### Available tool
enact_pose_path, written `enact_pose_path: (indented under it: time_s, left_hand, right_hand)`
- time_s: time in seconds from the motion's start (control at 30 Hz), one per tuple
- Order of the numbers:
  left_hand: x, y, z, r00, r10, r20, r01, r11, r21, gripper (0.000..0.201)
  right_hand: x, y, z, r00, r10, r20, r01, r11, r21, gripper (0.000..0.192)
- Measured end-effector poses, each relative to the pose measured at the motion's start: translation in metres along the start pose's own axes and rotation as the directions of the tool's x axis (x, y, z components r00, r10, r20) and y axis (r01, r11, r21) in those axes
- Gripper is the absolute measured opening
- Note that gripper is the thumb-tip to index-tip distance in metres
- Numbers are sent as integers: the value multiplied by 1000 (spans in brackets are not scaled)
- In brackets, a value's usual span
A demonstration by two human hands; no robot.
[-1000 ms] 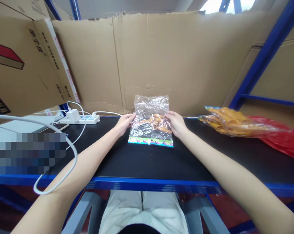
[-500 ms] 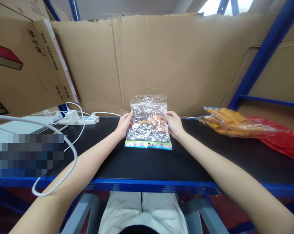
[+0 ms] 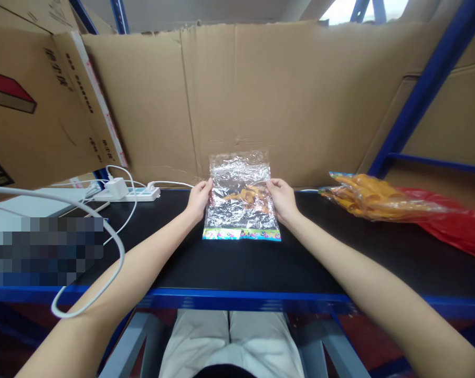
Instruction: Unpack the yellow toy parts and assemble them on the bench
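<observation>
Between my two hands is a clear plastic bag (image 3: 237,215) with a colourful printed strip along its near edge. Inside it lies an orange item (image 3: 249,195), its exact kind blurred by glare on the plastic. My left hand (image 3: 200,200) pinches the bag's left edge, thumb uppermost. On the opposite edge, my right hand (image 3: 283,200) grips the plastic in the same way. The bag's far end tilts up toward the cardboard, and its printed strip is nearest me, over the black tabletop (image 3: 237,268).
To the right, clear bags of orange items (image 3: 373,194) lie beside red plastic (image 3: 453,220). A white power strip (image 3: 145,194) with a plug and cables sits at the left. One white cable (image 3: 121,247) loops over my left forearm. Cardboard (image 3: 292,100) walls the back.
The bag has shifted very slightly and looks flatter, with its near strip a little to the right. Both hands keep their hold on its edges.
</observation>
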State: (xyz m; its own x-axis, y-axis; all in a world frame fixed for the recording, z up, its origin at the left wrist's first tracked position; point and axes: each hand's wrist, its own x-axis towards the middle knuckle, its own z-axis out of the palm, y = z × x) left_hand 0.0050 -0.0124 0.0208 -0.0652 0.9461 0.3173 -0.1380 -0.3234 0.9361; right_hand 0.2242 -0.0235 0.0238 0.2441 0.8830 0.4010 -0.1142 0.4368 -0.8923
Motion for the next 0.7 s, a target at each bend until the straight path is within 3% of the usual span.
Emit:
enact_pose_path:
  time_s: [0.13,0.33,0.53,0.7]
  left_hand:
    - [2,1,-2,999,-30,24,31,998,-53,24]
    - [1,1,3,994,-9,-111,10,1000,4,15]
    - [3,1,3,980,68,-188,-58,997,56,22]
    - [4,-1,1,963,99,-249,-93,995,37,26]
  right_hand:
    - [-2,-1,0,998,46,40,-45,999,-21,21]
    - [-3,2,1,993,73,92,-73,997,2,30]
    - [-1,3,1,996,49,78,-49,999,-5,27]
    - [-4,0,2,989,122,82,-118,992,-52,20]
